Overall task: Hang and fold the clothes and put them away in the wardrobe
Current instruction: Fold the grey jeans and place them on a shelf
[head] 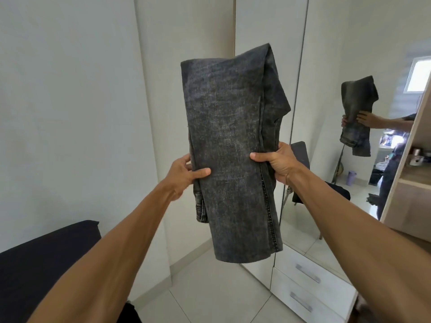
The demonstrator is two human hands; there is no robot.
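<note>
Dark grey washed jeans (229, 141), folded lengthwise and doubled over, are held upright in the air in front of me. My left hand (184, 174) grips their left edge at mid-height, thumb across the front. My right hand (277, 163) grips the right edge at about the same height, thumb on the front. The folded top stands above my hands and the lower part hangs down below them. The wardrobe's mirrored door (349, 136) stands behind and to the right, reflecting the jeans and my arms.
Two white drawers (312, 285) with metal handles sit under the mirror at lower right. An open wooden shelf section (415, 183) is at the far right. A dark mattress or sofa edge (46, 259) lies lower left. White walls and a tiled floor (210, 287) lie ahead.
</note>
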